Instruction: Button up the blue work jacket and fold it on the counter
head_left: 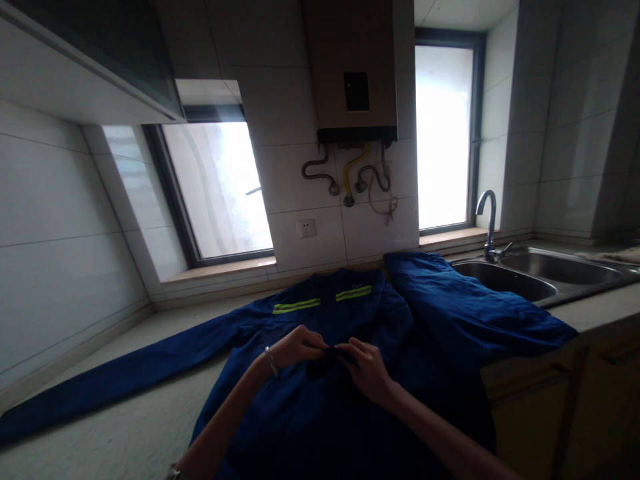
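No legible text. A faint mark (357,286) on the jacket (340,317), beyond the right grip (369,365), is too small to read.

Lighting: dim overall; daylight enters through the left window (215,187), partly glared, and the right window (445,133), blown out to white. Sheen: faint, on the wall tiles (575,143) at far right. Shadow: deep; the blue jacket (310,407) sinks almost to black low down, cabinet fronts (530,417) lie murky. Quality: wide-angle stretch slants outer lines; dark areas lose fine detail.
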Demonstrator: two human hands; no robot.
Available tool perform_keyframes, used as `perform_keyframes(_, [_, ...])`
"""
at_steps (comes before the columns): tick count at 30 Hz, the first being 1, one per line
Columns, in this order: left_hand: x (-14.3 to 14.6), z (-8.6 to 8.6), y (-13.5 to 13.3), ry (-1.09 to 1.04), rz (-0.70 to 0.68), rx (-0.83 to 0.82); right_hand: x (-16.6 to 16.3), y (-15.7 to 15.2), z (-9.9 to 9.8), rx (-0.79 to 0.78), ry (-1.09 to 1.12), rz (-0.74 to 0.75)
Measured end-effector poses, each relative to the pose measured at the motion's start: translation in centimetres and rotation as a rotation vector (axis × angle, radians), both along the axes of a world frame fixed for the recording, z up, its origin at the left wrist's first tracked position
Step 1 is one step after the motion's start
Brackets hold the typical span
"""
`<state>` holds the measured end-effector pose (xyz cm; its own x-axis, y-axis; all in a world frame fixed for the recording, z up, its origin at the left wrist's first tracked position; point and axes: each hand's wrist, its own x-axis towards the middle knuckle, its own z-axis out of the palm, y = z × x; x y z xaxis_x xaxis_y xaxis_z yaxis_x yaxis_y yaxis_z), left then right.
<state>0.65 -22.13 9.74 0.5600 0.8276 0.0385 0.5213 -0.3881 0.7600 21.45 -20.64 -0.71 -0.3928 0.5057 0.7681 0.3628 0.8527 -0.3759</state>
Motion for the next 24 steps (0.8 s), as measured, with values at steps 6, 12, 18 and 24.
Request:
perform_keyframes(6, [1.0,0.8,-1.0,0.051,0.02,-0.043,-0.2,-0.3,0.1,0.007,0.04,-0.009])
perform_keyframes(12, [2.2,0.9,-1.8,0.234,0.097,0.074,-0.1,-0.5,0.6,-0.093,0.086,0.019])
perform_keyframes(18, [3.3,1.0,-1.7,0.294,0.155,0.259,0.1,-0.5,1.0,-0.182,0.15,0.061])
perform_keyframes(24, [3.5,0.7,-1.5,0.303,0.142,0.28,0.2,-0.7,1.1,-0.175,0.106,0.065])
